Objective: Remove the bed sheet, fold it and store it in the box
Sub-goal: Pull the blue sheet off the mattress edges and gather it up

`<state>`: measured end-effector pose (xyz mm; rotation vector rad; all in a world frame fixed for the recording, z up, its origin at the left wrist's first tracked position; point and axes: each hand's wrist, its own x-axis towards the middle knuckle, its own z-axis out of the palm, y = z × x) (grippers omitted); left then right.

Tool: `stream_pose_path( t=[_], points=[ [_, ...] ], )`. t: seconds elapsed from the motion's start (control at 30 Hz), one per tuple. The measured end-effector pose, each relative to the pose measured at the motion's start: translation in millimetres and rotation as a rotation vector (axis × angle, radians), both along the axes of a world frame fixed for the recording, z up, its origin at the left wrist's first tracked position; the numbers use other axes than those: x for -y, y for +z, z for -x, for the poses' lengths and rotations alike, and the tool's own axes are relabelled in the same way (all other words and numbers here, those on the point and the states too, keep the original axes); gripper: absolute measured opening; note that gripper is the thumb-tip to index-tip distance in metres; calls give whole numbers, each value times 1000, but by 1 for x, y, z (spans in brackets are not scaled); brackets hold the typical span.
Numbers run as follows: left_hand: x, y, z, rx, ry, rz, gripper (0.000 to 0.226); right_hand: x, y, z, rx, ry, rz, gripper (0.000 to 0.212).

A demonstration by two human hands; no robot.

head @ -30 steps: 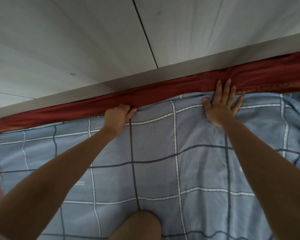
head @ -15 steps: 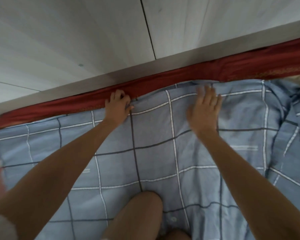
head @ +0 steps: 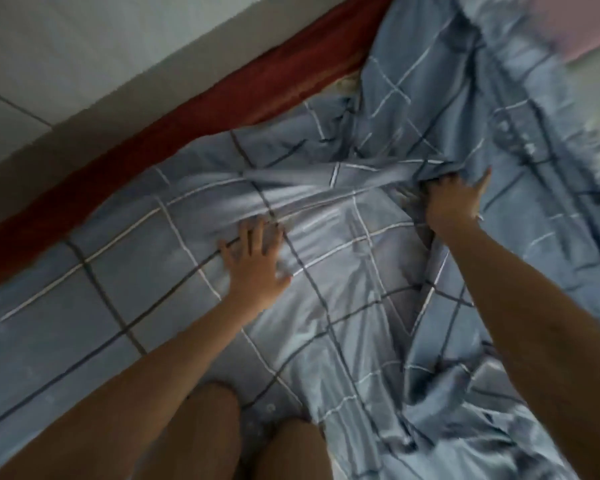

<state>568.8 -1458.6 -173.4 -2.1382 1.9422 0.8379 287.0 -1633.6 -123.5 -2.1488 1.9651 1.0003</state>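
The blue checked sheet (head: 146, 278) covered the bed, smooth on the left and rumpled into folds on the right. The left hand (head: 255, 268) lay flat on it, fingers spread. The right hand (head: 452, 200) clutched a bunched ridge of the sheet, thumb sticking out. A red cloth (head: 160, 147) ran along the far edge, against the pale wall (head: 83, 46). Bare knees (head: 208, 434) rested on the sheet.

I see the bed sheet (head: 326, 306) as soft, thin cloth with a faint satin sheen, heavily creased. The red cloth band (head: 153, 150) along the bed's edge looks matt and coarser. The white panel (head: 66, 46) beyond looks smooth and matt.
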Motion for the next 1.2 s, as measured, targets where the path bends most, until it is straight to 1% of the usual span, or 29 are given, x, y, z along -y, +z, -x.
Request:
stream_pose_path(
  t=[0.03,0.07,0.13,0.2,0.27,0.33,0.37,0.4,0.47,0.5,0.53,0.57,0.6,0.63,0.67,0.7,0.73,0.8,0.87,0.9,0.93,0.97,1.0,1.03,1.07,1.1,1.13,1.17,1.2],
  points=[
    [1,1,12,6,10,-27,99,-2,-1,-1,7,-27,49,36],
    [4,6,26,18,-10,-48,103,-12,-3,-5,37,16,52,39],
    [8,13,50,39,-86,-87,107,-55,-11,-18,269,198,123,45],
    [14,17,67,29,-140,-110,110,-125,-11,-31,408,322,96,52],
    [20,14,74,5,-137,-120,114,-203,-14,-34,451,385,28,76],
    [23,13,84,11,-112,-91,114,-266,-21,-14,414,388,-18,98],
    [25,13,89,17,-101,-59,112,-284,-21,1,385,329,-40,110],
    [27,15,94,11,-101,-7,109,-292,-25,18,368,198,-69,124],
    [30,19,106,-26,-181,142,104,-280,-27,52,395,-290,-100,144],
    [32,21,109,-53,-240,222,101,-272,-19,65,388,-523,-51,143],
    [36,21,110,-84,-283,262,98,-264,-12,76,366,-732,25,134],
    [42,21,112,-123,-290,271,94,-254,-8,85,374,-944,40,114],
    [48,19,115,-158,-274,261,91,-250,-9,98,382,-1051,61,86],
    [56,19,118,-174,-241,256,89,-240,-3,105,390,-1170,-34,58],
    [64,17,121,-168,-196,253,89,-229,0,109,419,-1231,-92,40],
    [73,14,126,-164,-146,244,89,-216,10,113,493,-1274,-123,33],
    [83,12,128,-171,-61,223,87,-198,14,117,633,-1323,-90,33],
    [107,9,132,-256,147,192,67,-159,25,131,966,-1568,198,37],
    [134,10,133,-354,344,165,38,-110,45,143,1129,-1598,453,40],
    [147,10,130,-389,442,160,33,-84,58,146,1252,-1604,537,40],
    [161,14,129,-418,527,184,35,-52,72,153,1407,-1574,617,39],
    [173,16,127,-445,599,230,37,-24,87,158,1603,-1563,693,35],
    [184,21,126,-453,632,278,34,0,100,162,1738,-1531,712,29],
    [193,25,125,-450,608,341,28,21,109,166,1694,-1467,749,27],
    [197,28,123,-447,534,392,22,35,109,170,1574,-1307,821,37],
    [200,28,123,-462,460,432,26,39,108,166,1338,-1075,825,54],
    [196,31,126,-471,409,434,43,37,105,160,1121,-877,749,68],
    [190,31,130,-441,346,420,63,29,99,152,927,-746,696,72],
    [181,34,136,-368,261,397,77,12,92,142,782,-674,675,71]
  ],
)
